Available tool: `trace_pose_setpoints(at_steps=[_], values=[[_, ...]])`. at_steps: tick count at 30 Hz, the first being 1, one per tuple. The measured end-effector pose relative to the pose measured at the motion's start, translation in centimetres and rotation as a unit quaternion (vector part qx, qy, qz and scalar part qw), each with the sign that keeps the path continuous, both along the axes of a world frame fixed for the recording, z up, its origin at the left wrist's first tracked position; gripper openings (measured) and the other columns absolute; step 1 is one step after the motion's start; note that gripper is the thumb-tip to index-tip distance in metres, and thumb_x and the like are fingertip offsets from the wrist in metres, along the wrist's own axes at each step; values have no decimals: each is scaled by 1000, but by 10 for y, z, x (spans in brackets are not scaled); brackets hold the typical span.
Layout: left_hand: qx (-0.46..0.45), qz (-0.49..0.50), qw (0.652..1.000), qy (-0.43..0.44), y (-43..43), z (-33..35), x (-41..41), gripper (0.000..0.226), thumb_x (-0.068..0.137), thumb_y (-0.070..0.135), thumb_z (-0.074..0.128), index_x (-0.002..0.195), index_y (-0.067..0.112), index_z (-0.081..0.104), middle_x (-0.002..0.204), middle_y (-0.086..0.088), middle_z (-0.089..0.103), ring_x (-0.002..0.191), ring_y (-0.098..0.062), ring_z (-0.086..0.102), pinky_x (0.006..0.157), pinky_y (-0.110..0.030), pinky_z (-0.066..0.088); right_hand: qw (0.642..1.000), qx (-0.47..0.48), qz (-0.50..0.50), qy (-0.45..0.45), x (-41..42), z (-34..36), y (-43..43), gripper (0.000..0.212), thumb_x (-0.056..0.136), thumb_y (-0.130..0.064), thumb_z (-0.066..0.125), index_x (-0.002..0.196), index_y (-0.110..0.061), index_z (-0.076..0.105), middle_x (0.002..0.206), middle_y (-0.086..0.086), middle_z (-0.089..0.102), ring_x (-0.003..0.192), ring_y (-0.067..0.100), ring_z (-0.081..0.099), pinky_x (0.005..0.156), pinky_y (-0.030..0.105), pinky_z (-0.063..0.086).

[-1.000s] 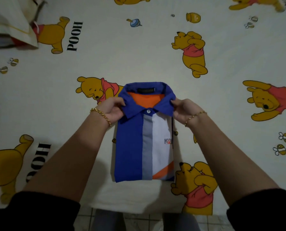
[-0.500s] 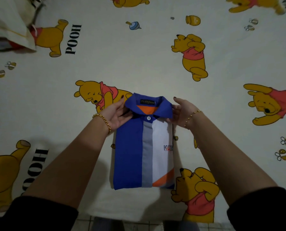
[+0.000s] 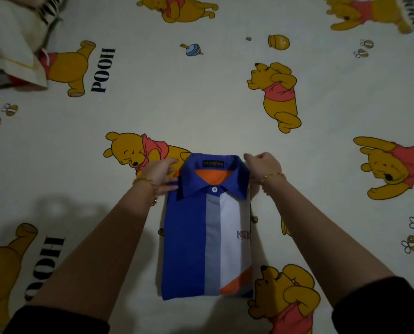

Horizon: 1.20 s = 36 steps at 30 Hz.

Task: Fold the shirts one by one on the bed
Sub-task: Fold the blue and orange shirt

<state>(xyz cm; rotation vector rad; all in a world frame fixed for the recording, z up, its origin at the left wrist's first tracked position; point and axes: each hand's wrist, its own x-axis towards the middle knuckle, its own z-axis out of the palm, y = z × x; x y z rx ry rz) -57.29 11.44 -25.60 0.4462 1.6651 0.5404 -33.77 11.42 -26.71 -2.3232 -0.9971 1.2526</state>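
- One shirt [image 3: 189,237] lies folded into a neat rectangle on the bed [image 3: 201,104], near the lower middle of the view, collar away from the person and front side up.
- Its front is blue on the left, with a grey strip down the middle and white on the right, plus an orange wedge at the lower right corner.
- Inside the blue collar is orange lining and a dark neck label [image 3: 213,163] that reads "Ps uniform".
- A white button [image 3: 214,189] closes the collar just below that label.
- On the white panel a small chest logo [image 3: 244,234] starts with "K"; the rest is cut off by the fold and too blurred to read.
- Left grip [image 3: 161,175], a bare hand, touches the shirt's left shoulder edge beside the collar with thumb above and fingers below; I cannot tell whether it pinches the cloth.
- Right grip [image 3: 264,168], knuckles up, has its fingers curled over the right shoulder edge and holds the shirt there.
- Each wrist carries a gold bracelet [image 3: 146,182], and the arms come out of black sleeves [image 3: 56,319].
- The sheet is cream, printed with yellow bears in red tops, bees and a honey pot [image 3: 278,42].
- "POOH" [image 3: 102,69] is printed in black beside a bear at upper left; similar letters show at lower left.
- A cream pillow [image 3: 10,51] sits at the top left corner.
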Motion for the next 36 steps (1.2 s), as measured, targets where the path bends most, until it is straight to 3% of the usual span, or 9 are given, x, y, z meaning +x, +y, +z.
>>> trace_pose_setpoints(at_steps=[3, 5, 7, 10, 14, 19, 23, 28, 36], values=[[104, -157, 960, 208, 12, -11, 20, 44, 81, 47, 62, 114, 19, 55, 112, -4, 59, 94, -21, 56, 82, -39, 52, 992, 34, 102, -67, -10, 0, 9, 49, 77, -51, 67, 106, -15, 49, 102, 4, 47, 96, 23, 49, 84, 38, 47], [130, -270, 902, 310, 15, -16, 31, 49, 76, 42, 68, 115, 17, 54, 112, -3, 56, 102, -24, 55, 87, -41, 50, 972, 2, 179, -154, -16, -4, 13, 50, 76, -46, 67, 113, -17, 50, 110, 5, 49, 106, 24, 50, 92, 43, 45], [125, -276, 874, 380, 18, -17, 31, 37, 74, 24, 68, 107, 15, 55, 111, -6, 57, 102, -28, 56, 82, -40, 52, 949, 4, 199, -246, -15, -5, 15, 39, 80, -33, 61, 114, -18, 53, 116, 6, 52, 111, 26, 50, 96, 44, 39], [149, -229, 904, 328, 23, -20, 22, 24, 75, 19, 67, 94, 22, 53, 107, -6, 57, 97, -25, 57, 79, -37, 52, 971, 78, 143, -172, -7, -11, 17, 24, 80, -25, 62, 101, -19, 54, 110, 6, 54, 107, 27, 51, 93, 44, 41], [138, -141, 950, 244, 9, -20, 13, 29, 82, 45, 60, 95, 20, 55, 99, -1, 57, 93, -21, 54, 82, -35, 47, 993, 116, 26, -11, 3, -12, -2, 28, 88, -38, 61, 95, -13, 52, 97, 4, 57, 89, 21, 54, 73, 32, 42], [86, -140, 933, 320, -37, -30, 5, 29, 94, 43, 47, 91, 14, 54, 83, -3, 55, 83, -25, 53, 72, -31, 40, 994, 28, 28, -98, 5, -19, -54, 45, 101, -36, 35, 79, -3, 58, 75, 8, 54, 75, 25, 49, 63, 29, 32], [161, -158, 912, 344, -55, -36, 5, 22, 92, 36, 55, 90, 15, 50, 83, -3, 58, 76, -23, 56, 65, -30, 42, 995, 58, 36, -70, -9, -27, -77, 39, 97, -32, 46, 67, -6, 49, 61, 2, 48, 65, 22, 46, 49, 29, 26], [227, -228, 846, 426, -56, -31, 0, 19, 93, 29, 56, 81, 15, 50, 74, -1, 56, 67, -20, 52, 57, -29, 38, 985, 149, -25, -81, -15, -25, -80, 26, 94, -27, 55, 81, -5, 60, 72, 1, 56, 69, 16, 50, 61, 24, 32], [177, -117, 904, 371, -95, -20, 12, 29, 94, 36, 52, 96, 8, 59, 86, -6, 62, 75, -21, 54, 64, -30, 40, 982, 166, -77, -35, -23, -19, -120, 23, 93, -31, 57, 92, -11, 45, 71, -4, 52, 66, 15, 50, 55, 26, 34]])
